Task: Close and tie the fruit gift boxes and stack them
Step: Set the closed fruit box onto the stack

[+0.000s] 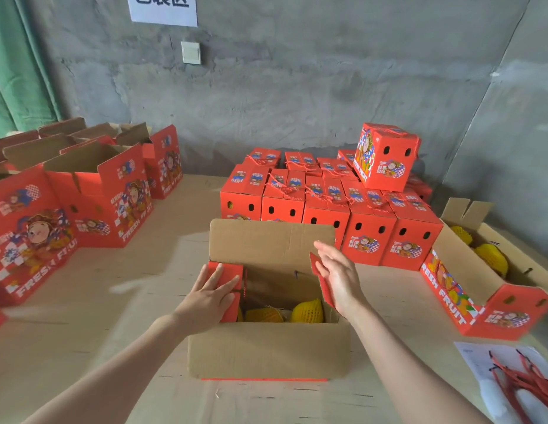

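Over on the left, empty red boxes are stood open, "FRESH FRUIT" printed up their sides. Mid-bench, the open gift box is seen with plain brown flaps raised, long axis running left-right, yellow netted fruit inside. The left hand is laid flat on the left red flap, fingers spread; the right hand is pressed flat-palmed against the right flap. Tied boxes are stacked behind, red cords lying far right.
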Available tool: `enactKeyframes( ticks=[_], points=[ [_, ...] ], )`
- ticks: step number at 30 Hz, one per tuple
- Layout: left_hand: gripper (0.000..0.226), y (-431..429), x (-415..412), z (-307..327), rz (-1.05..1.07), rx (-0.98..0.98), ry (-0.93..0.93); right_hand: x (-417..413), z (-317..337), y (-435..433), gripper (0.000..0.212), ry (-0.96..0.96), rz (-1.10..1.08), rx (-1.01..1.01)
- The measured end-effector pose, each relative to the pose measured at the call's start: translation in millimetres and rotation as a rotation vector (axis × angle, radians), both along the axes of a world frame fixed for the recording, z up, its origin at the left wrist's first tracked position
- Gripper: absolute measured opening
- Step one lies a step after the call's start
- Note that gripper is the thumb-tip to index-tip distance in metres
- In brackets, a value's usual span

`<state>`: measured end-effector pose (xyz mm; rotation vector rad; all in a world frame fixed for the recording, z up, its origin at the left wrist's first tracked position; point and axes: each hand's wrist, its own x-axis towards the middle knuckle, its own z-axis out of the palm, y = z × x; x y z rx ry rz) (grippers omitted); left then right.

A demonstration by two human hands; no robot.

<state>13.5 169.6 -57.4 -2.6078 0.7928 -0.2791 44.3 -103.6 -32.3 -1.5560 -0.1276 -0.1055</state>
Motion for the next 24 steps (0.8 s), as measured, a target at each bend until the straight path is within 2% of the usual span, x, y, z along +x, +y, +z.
enactKeyframes(
  ticks=[1,3,5,6,8,9,10,12,13,16,18,20,24],
  points=[
    [0.02,0,2,-1,-0.029,0.022,-0.022,2,-6,-3,0.037,0.014,-0.079,-0.06],
    [0.056,-1,6,-4,0.032,0.064,0.097,5,-15,-15,0.041,-0.007,-0.126,-0.358],
    [0.076,-1,15,-16,0.14,-0.023,0.205,5,-23,-27,0.038,-0.014,0.017,-0.588],
    [0.091,1,17,-19,0.182,-0.082,0.272,5,-27,-30,0.039,-0.009,0.109,-0.641],
    [0.114,-1,17,-20,0.196,-0.172,0.283,5,-33,-31,0.041,-0.027,0.222,-0.756],
    [0.114,-2,15,-19,0.238,-0.254,0.311,6,-34,-29,0.042,-0.036,0.241,-0.825],
    [0.105,-2,13,-17,0.254,-0.278,0.342,8,-34,-27,0.043,-0.036,0.247,-0.875],
    [0.073,-4,11,-18,0.257,-0.328,0.323,10,-35,-24,0.043,-0.023,0.239,-0.931],
    [0.066,-5,9,-20,0.279,-0.377,0.336,10,-36,-23,0.043,-0.021,0.223,-0.957],
    [0.048,-7,8,-16,0.425,-0.701,0.418,7,-42,-20,0.041,-0.098,0.087,-0.987],
    [0.045,-4,9,-16,0.402,-0.765,0.388,2,-43,-21,0.031,-0.221,-0.04,-0.966],
    [0.045,-2,9,-16,0.387,-0.793,0.406,-2,-43,-26,0.02,-0.321,-0.072,-0.988],
    [0.045,-1,11,-16,0.364,-0.869,0.428,-8,-39,-42,0.025,-0.268,0.102,-0.961]
  ],
)
